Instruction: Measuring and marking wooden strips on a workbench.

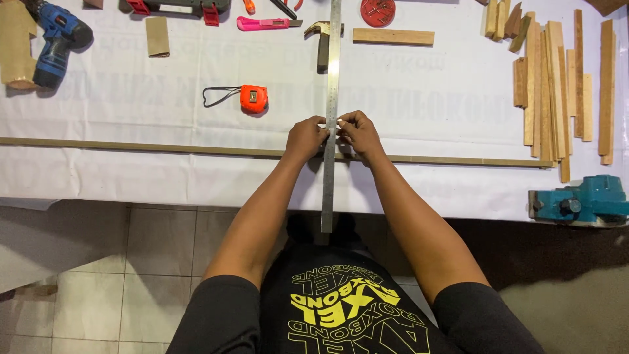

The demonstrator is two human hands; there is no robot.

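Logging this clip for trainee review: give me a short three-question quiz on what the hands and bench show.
1. True or false: both hands touch the steel ruler.
2. The ruler lies across which long thing? A) hammer B) thin wooden strip C) drill
3. Which thing lies nearest the left hand, to its left?

Key:
1. True; the right hand pinches it too.
2. B, the wooden strip.
3. The orange tape measure.

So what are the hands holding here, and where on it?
Both the left hand and right hand pinch the long steel ruler near its middle, one on each edge, where it crosses the long wooden strip.
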